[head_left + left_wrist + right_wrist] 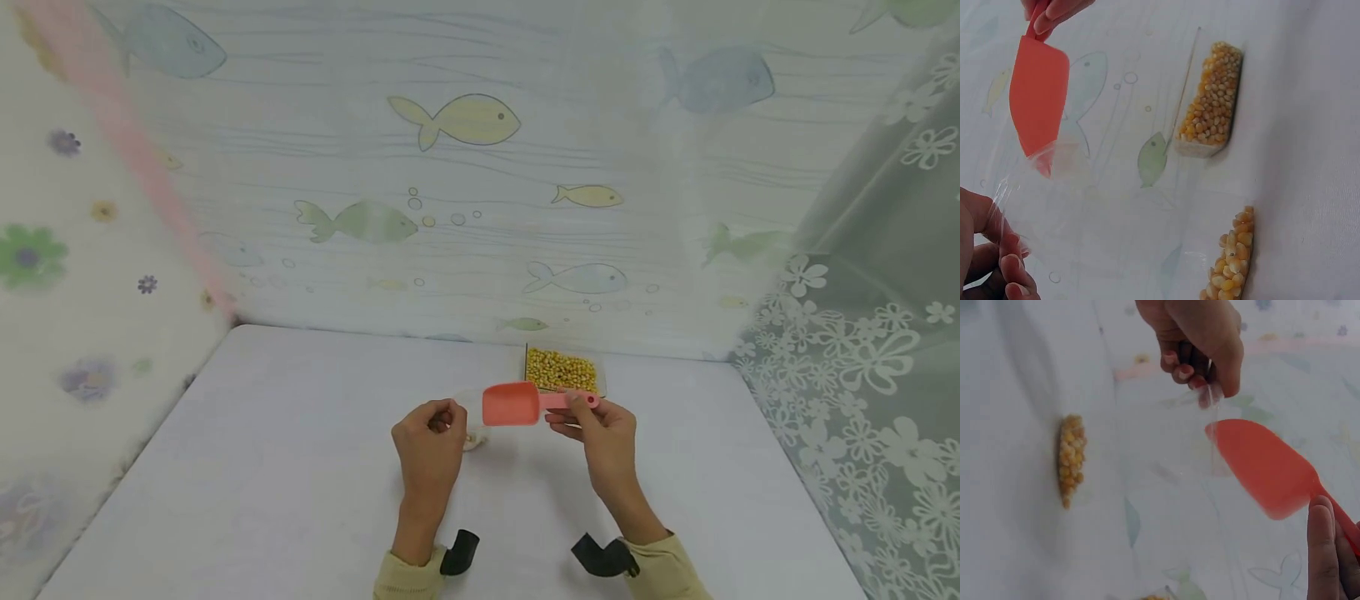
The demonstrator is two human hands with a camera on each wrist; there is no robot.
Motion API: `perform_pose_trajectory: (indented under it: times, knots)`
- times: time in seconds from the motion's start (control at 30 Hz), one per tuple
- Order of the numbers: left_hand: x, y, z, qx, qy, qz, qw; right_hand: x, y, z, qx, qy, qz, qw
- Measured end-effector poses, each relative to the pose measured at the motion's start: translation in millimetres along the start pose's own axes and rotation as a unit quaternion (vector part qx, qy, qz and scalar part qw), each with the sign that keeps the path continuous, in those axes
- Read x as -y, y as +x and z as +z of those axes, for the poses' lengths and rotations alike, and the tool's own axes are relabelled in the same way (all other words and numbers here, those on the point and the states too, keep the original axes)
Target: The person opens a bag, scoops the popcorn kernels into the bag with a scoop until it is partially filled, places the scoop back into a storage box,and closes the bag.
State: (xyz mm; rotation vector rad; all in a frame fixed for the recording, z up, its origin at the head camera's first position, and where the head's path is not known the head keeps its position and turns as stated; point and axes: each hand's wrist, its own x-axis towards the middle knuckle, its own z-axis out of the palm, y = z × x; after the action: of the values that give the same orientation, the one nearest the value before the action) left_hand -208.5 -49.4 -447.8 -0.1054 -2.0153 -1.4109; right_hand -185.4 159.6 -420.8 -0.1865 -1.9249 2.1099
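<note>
My left hand [430,446] pinches the top edge of a clear plastic bag [1147,447]. Corn kernels [1071,461] lie at the bottom of that bag, down at the table. My right hand [609,433] holds a pink-red scoop [511,404] by its handle, thumb on top. The scoop's tip is at the bag's mouth in both wrist views; whether it is inside or just beside the film I cannot tell. No kernels show in the scoop's bowl in the head view.
Behind the scoop a clear rectangular container [1200,150] of yellow corn kernels [558,367] stands near the table's back edge. A white table [262,467] lies under everything. Fish-printed sheeting [480,250] hangs behind, with a flowered curtain [877,400] at the right.
</note>
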Motion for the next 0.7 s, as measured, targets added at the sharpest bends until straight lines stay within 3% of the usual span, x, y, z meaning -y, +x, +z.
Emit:
perform_pose_trajectory:
  times: [0.27, 0.53, 0.7]
  knots:
    - [0.2, 1.8, -0.3, -0.003, 0.001, -0.004, 1.0000, -2.7, 10.3, -23.8, -0.064, 0.078, 0.042, 0.994]
    - [1.3, 1.8, -0.6, -0.005, 0.000, -0.008, 1.0000, -19.4, 39.5, -55.0, -0.113, 0.081, 0.040, 0.989]
    - [0.8, 2.1, -1.4, -0.008, 0.002, -0.005, 1.0000, -35.7, 58.8, -68.4, -0.157, 0.048, 0.030, 0.986]
